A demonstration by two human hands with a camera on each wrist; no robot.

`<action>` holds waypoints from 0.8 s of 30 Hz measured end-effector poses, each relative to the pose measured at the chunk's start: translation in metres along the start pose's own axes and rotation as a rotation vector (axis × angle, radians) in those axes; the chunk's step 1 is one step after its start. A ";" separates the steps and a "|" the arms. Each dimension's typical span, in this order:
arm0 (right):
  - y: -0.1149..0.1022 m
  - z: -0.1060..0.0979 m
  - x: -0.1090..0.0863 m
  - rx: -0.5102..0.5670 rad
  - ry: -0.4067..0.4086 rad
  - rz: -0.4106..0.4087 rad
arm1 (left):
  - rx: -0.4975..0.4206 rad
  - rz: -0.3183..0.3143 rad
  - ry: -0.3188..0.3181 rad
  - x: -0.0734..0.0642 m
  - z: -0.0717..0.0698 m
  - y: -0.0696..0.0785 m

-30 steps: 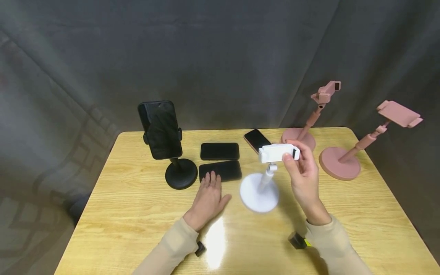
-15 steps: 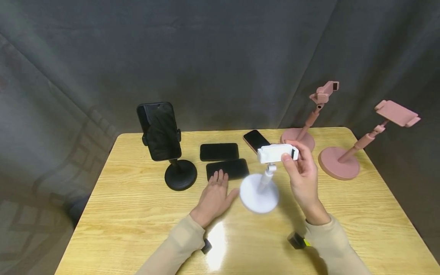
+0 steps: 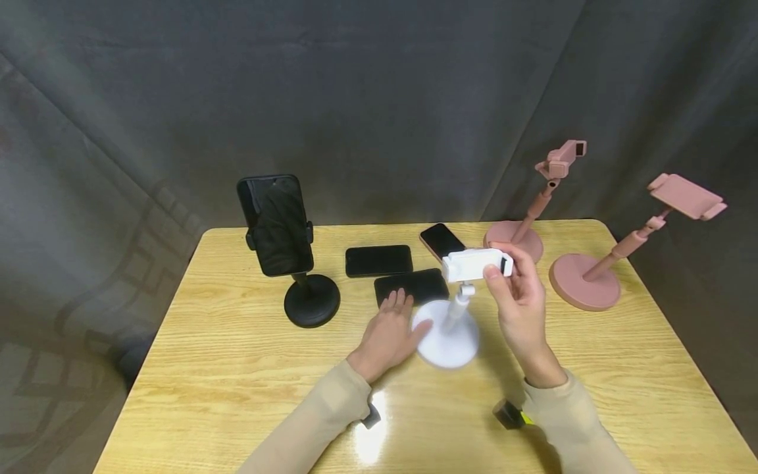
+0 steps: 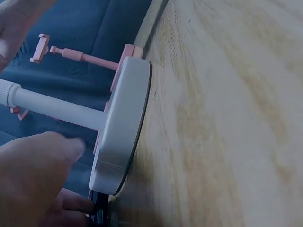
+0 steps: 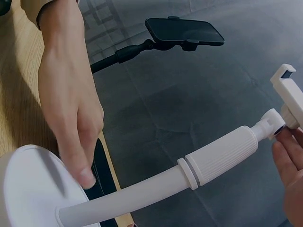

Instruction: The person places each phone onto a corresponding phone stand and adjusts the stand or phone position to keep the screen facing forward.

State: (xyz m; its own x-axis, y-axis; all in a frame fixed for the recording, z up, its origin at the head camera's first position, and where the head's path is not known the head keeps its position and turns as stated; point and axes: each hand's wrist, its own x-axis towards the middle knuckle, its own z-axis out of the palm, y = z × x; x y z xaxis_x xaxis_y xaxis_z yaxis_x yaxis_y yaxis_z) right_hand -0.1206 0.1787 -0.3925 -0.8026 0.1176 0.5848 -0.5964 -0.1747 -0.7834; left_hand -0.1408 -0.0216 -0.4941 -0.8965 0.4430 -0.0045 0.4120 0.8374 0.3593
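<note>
My right hand [image 3: 521, 306] pinches the clamp head of a white phone stand [image 3: 445, 349] between thumb and fingers. The stand's round base rests on the table, its ribbed stem rising to the clamp. Flat on a black phone [image 3: 414, 287] lie the fingertips of my left hand [image 3: 387, 332], fingers straight, its thumb over the edge of the white base. In the left wrist view that hand [image 4: 33, 175] appears beside the base [image 4: 124, 118], with the phone's dark edge [image 4: 99, 208] under the fingers. The right wrist view shows the left hand [image 5: 71, 94] close to the stem.
A black stand [image 3: 312, 301] holding an upright phone [image 3: 277, 224] is at the left. Behind lie another black phone [image 3: 379, 261] and a pink-edged phone [image 3: 441, 241]. Two pink stands [image 3: 585, 282] [image 3: 535, 204] are at the right. A dark curtain [image 3: 367, 112] hangs behind the wooden table [image 3: 225, 382].
My left hand has slid the front black phone to the right along the table, toward the white stand. The right hand keeps its grip on the clamp, nearly still.
</note>
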 end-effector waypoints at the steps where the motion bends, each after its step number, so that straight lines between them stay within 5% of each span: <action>1: 0.000 0.000 0.000 -0.004 0.000 -0.001 | 0.006 0.007 0.001 0.002 0.000 0.001; 24: 0.006 0.001 0.002 -0.009 0.016 -0.010 | -0.035 0.110 -0.112 0.026 0.000 0.004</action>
State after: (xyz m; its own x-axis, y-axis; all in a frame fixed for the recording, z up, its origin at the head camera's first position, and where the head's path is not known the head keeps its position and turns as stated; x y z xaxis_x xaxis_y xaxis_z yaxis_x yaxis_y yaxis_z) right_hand -0.1251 0.1766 -0.3956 -0.7965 0.1353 0.5892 -0.6045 -0.1648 -0.7793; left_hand -0.1621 -0.0070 -0.4923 -0.8215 0.5663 -0.0667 0.4991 0.7707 0.3961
